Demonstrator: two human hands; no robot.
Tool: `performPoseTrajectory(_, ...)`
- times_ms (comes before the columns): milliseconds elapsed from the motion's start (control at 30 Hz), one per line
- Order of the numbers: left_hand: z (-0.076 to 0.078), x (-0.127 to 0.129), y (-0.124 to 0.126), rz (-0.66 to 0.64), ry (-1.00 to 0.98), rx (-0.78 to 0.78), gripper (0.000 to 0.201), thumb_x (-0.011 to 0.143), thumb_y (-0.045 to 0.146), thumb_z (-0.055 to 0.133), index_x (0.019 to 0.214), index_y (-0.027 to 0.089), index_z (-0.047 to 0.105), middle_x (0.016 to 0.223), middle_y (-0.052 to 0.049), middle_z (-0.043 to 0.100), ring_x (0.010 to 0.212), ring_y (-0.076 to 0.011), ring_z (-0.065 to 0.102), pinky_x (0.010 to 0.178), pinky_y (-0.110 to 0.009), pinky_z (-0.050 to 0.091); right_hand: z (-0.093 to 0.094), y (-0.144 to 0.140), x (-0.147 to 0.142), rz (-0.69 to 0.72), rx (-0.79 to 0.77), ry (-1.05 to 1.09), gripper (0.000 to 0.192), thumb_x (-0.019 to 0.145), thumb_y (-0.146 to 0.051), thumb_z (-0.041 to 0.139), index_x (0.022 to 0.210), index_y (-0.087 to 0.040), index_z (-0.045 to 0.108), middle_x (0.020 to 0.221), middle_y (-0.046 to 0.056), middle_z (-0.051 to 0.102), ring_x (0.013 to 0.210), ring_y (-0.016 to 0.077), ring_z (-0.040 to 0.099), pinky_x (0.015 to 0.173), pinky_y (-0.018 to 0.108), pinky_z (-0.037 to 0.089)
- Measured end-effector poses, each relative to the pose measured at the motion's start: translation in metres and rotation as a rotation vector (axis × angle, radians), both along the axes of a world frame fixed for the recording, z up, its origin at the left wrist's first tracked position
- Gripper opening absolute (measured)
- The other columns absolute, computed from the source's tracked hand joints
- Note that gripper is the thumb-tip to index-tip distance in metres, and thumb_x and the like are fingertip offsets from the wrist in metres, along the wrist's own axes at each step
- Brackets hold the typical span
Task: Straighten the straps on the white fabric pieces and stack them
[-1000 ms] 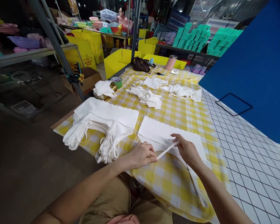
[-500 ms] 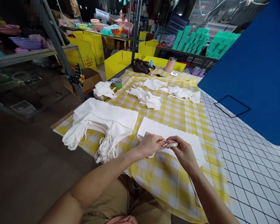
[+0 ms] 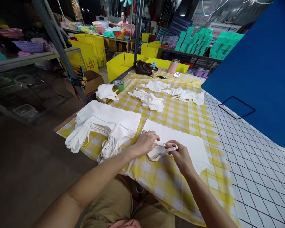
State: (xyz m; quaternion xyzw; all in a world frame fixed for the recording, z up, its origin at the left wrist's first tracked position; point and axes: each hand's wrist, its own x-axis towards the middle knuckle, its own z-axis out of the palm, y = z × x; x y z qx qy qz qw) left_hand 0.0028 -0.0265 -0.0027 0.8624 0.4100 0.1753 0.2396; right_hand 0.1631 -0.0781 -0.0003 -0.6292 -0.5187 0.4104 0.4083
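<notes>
The garment [image 3: 190,142] lies flat on the cloth-covered tabletop [image 3: 156,177], immediately to the right of the stack [image 3: 111,115] and apart from it. Its long axis runs roughly parallel to that of the stack, slanting toward the wearer at the end farther from the stack. The scalloped edge faces away from the wearer, as on the stack; the strap side faces the wearer.

The right hand [image 3: 179,153], on the garment's side of the stack, has thumb and fingers closed in a pinch on the strap [image 3: 160,156]. The strap forms a loop reaching back toward the stack. The left hand [image 3: 147,141], nearer the stack, is over the garment's near-stack end, fingers bent, thumb and forefinger parted; whether it grips fabric cannot be told.

Beyond the stack are the tape [image 3: 119,85] and, farther right, loose white pieces [image 3: 153,102].
</notes>
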Motion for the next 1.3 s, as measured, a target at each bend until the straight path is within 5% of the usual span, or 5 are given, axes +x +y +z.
performPoseTrajectory(167,-0.006,-0.001,0.010,-0.180,0.223,0.201,0.013,0.081,0.019,0.056,0.091,0.017,0.063,0.097,-0.004,0.060,0.097,-0.0192,0.054,0.081,-0.031,0.041,-0.014,0.010,-0.003,-0.032,-0.064,0.057,0.020,0.063,-0.036,0.057,0.067,-0.016,0.056,0.054,-0.001,0.054,0.051,0.0114,0.046,0.050,0.025,0.037)
performPoseTrajectory(400,-0.014,0.011,0.020,-0.239,0.314,0.315,0.017,0.086,0.021,0.049,0.085,0.014,0.064,0.091,-0.007,0.061,0.092,-0.0204,0.054,0.078,-0.033,0.042,-0.021,0.016,-0.003,-0.062,-0.072,0.003,0.022,0.053,-0.029,0.058,0.071,-0.016,0.059,0.061,0.000,0.058,0.056,0.0130,0.049,0.051,0.025,0.038)
performPoseTrajectory(767,-0.030,0.017,0.027,-0.037,0.127,0.083,0.017,0.081,0.023,0.052,0.089,0.019,0.067,0.089,-0.003,0.062,0.092,-0.0189,0.051,0.079,-0.029,0.044,-0.027,0.023,-0.007,-0.113,0.088,-0.063,0.022,0.058,-0.036,0.061,0.068,-0.017,0.065,0.071,0.003,0.061,0.063,0.0157,0.052,0.053,0.026,0.038)
performPoseTrajectory(1300,-0.025,0.021,0.030,-0.019,0.149,-0.001,0.018,0.080,0.026,0.053,0.089,0.018,0.066,0.091,-0.004,0.063,0.096,-0.0200,0.052,0.082,-0.029,0.044,-0.032,0.029,-0.005,-0.037,0.248,-0.339,0.016,0.068,-0.030,0.056,0.070,-0.018,0.066,0.072,0.003,0.062,0.065,0.0160,0.054,0.060,0.027,0.039)
